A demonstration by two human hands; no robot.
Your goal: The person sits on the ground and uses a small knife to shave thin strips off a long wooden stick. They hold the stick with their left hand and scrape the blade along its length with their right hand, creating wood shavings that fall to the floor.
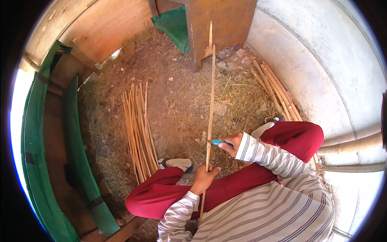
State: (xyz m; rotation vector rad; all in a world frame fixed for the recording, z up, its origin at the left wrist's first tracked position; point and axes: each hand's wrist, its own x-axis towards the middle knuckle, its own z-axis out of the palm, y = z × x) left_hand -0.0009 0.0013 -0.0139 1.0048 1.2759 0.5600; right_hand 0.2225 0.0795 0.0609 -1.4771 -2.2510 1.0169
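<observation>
A long, narrow bamboo strip (212, 92) runs from my lap toward a brown wooden panel at the far side. My left hand (204, 178) is closed around its near part, above my red trousers. In my right hand (233, 144) is a small knife (220, 142) with a blue handle. Its short blade lies against the strip a little beyond my left hand. The fingers of my right hand wrap the handle, partly hiding it. The strip's near end passes down between my thighs, beside my striped shirt.
A bundle of bamboo strips (137, 133) lies on the ground to the left, with thicker bamboo poles (278, 86) by the pale wall on the right. The wooden panel (219, 24) stands ahead. Green sheeting (40, 161) lines the left side. Dry grass covers much of the ground.
</observation>
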